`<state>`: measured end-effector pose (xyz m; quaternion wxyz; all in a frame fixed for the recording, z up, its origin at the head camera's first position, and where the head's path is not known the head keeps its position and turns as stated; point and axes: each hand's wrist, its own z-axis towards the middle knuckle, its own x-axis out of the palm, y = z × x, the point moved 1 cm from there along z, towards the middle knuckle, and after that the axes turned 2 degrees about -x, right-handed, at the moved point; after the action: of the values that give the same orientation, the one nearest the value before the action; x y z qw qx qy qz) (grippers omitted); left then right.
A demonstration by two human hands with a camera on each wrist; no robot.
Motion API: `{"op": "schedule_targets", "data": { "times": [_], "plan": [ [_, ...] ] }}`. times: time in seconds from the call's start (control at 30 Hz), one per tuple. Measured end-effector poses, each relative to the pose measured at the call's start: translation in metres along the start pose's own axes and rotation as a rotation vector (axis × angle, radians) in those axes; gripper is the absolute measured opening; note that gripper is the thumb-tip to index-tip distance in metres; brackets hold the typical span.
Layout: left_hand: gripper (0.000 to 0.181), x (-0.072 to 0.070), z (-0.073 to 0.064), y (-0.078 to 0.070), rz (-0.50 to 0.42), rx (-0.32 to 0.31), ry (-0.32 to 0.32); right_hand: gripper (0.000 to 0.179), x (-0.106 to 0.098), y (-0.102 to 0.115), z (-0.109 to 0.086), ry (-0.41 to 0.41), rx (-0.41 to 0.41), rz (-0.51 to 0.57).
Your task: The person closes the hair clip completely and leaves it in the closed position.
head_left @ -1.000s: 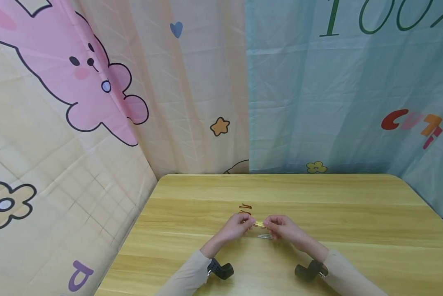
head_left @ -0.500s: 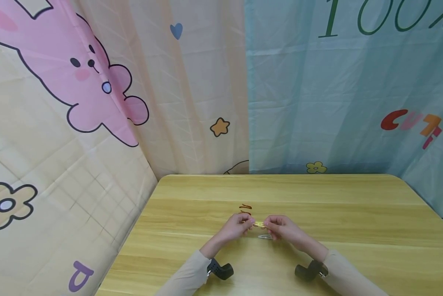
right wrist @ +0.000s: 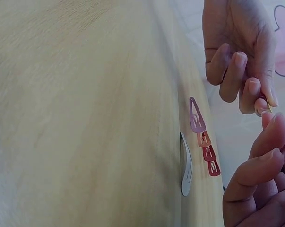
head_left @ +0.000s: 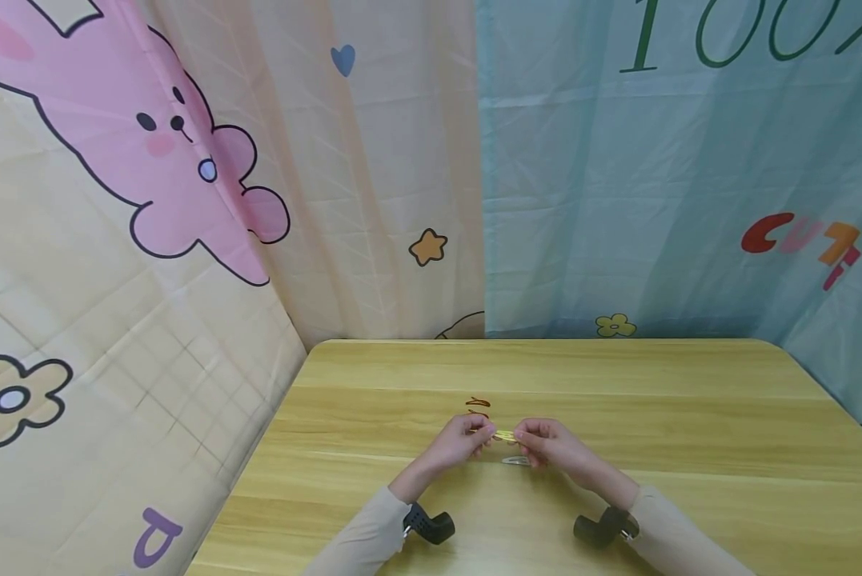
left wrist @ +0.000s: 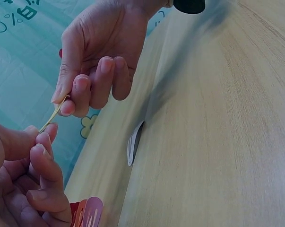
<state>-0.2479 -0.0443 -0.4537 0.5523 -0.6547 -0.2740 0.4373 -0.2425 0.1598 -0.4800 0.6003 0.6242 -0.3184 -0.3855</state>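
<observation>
Between the two hands is a yellow snap hair clip (head_left: 505, 436), held up above the table. My left hand (head_left: 454, 444) pinches one end of it between thumb and forefinger, and my right hand (head_left: 556, 445) pinches the other. Seen edge-on in the left wrist view, the yellow clip (left wrist: 52, 115) looks slightly bowed. A whitish-grey snap clip (head_left: 515, 461) lies on the table just nearer than the hands. In the right wrist view, a pink-purple clip (right wrist: 196, 119), an orange clip (right wrist: 204, 138) and two red clips (right wrist: 208, 153) form a row on the tabletop.
The light wooden table (head_left: 661, 416) has rounded far corners. Printed curtains (head_left: 402, 160) hang behind it and along both sides. Each wrist carries a black camera mount (head_left: 431, 525) beside a beige sleeve (head_left: 366, 534).
</observation>
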Motion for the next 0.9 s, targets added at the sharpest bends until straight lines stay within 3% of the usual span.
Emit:
{"op": "schedule_targets", "data": {
  "times": [0.13, 0.23, 0.9],
  "plan": [
    [0.018, -0.001, 0.008, 0.016, -0.013, -0.018, -0.003, 0.034, 0.0, 0.0, 0.0, 0.001, 0.002, 0.011],
    [0.018, -0.001, 0.009, 0.019, -0.014, -0.021, -0.001, 0.034, 0.0, 0.0, 0.0, 0.003, 0.001, 0.016],
    [0.019, 0.0, 0.011, 0.022, -0.021, -0.032, -0.01, 0.03, 0.0, 0.0, 0.0, 0.009, -0.009, 0.019]
  ]
}}
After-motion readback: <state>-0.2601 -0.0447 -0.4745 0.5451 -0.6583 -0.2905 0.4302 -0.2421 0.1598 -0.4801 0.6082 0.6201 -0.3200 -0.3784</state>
